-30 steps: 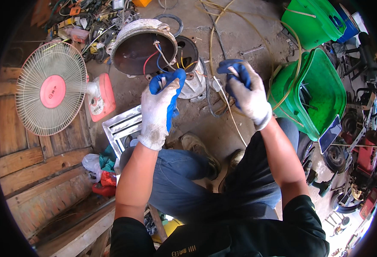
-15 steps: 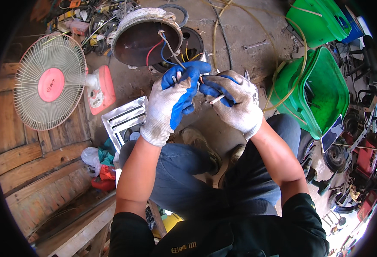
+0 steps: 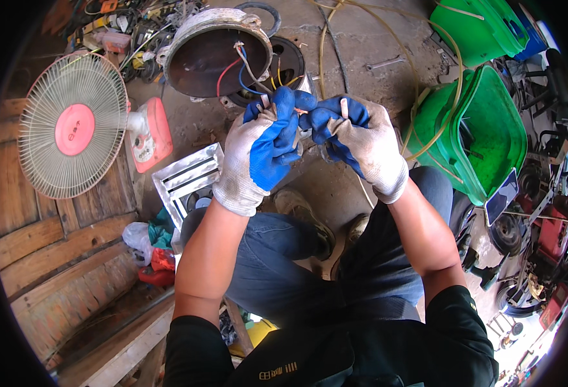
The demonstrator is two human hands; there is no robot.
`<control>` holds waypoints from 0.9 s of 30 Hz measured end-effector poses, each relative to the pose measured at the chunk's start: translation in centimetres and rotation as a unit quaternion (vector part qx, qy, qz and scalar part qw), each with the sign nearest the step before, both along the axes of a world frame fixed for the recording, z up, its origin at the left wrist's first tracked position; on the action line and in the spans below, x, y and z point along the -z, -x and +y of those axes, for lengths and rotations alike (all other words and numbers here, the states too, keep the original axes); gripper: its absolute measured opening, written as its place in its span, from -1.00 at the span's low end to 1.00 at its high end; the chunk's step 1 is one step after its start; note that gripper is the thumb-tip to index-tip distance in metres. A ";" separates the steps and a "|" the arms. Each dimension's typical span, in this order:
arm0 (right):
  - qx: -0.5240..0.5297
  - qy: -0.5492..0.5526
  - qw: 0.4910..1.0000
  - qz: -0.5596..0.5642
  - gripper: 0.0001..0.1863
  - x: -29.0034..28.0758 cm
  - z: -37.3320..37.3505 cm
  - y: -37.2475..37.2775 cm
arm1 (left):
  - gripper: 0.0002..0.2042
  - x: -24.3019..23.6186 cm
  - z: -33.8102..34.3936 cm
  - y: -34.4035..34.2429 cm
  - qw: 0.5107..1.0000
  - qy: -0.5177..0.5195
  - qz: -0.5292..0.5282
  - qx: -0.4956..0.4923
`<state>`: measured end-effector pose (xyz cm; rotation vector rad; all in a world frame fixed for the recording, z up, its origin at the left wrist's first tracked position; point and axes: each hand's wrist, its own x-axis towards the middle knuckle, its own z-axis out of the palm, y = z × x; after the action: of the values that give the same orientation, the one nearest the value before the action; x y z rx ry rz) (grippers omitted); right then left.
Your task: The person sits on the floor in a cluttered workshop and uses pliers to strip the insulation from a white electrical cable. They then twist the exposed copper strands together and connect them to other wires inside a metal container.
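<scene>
My left hand (image 3: 261,151), in a white glove with a blue palm, is closed around a grey wire (image 3: 251,73) that comes out of a round metal housing (image 3: 174,68). A short whitish piece (image 3: 265,101) sticks up between its fingers. My right hand (image 3: 368,138), gloved alike, pinches close beside it, with another pale piece (image 3: 344,108) showing above the fingers. Bare copper strands (image 3: 300,111) show between the fingertips of both hands. Red (image 3: 227,77) and blue (image 3: 242,76) wires also leave the housing. The fingers hide how the wire ends meet.
A pink fan (image 3: 74,129) lies at the left near a silver metal frame (image 3: 190,171). A green bin (image 3: 451,129) stands at the right, with a yellowish hose (image 3: 455,109) looping over it. A wrench (image 3: 386,63) lies on the floor. Tools and parts crowd the right edge.
My right hand has turned, and its pale piece now points up instead of toward me. Copper strands show more plainly between the hands. A pale strand now hangs below my right hand.
</scene>
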<state>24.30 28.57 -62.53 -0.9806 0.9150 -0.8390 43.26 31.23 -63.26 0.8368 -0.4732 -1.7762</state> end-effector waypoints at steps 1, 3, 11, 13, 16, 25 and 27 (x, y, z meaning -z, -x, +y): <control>0.002 0.003 1.000 -0.009 -0.89 0.4 0.1 0.1 | -0.73 -0.2 -0.1 0.2 1.000 0.005 -0.024 0.015; 0.004 0.024 1.000 -0.016 -0.90 0.6 0.6 0.1 | -0.73 -0.4 0.2 0.6 0.996 -0.024 -0.084 -0.030; 0.066 0.394 0.890 0.218 -0.75 1.1 0.7 0.5 | -0.73 -1.6 0.7 1.4 0.980 -0.048 -0.179 -0.068; 0.066 0.396 0.887 0.227 -0.72 0.7 0.8 0.5 | -0.72 -1.9 0.8 1.6 0.979 -0.044 -0.188 -0.070; 0.066 0.365 0.896 0.242 -0.71 0.5 0.8 0.7 | -0.74 -2.6 0.6 2.1 0.974 -0.049 -0.215 -0.057; 0.036 0.322 0.924 0.202 -0.79 0.5 0.9 0.4 | -0.77 -2.7 0.6 2.8 0.966 -0.078 -0.231 -0.088; 0.008 0.257 0.952 0.168 -0.80 0.3 0.7 0.6 | -0.75 -2.9 0.5 2.8 0.969 -0.067 -0.222 -0.090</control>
<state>23.71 29.28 -62.79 -1.6081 1.0139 -0.9659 40.48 31.73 -60.37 1.3422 -0.5491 -1.4638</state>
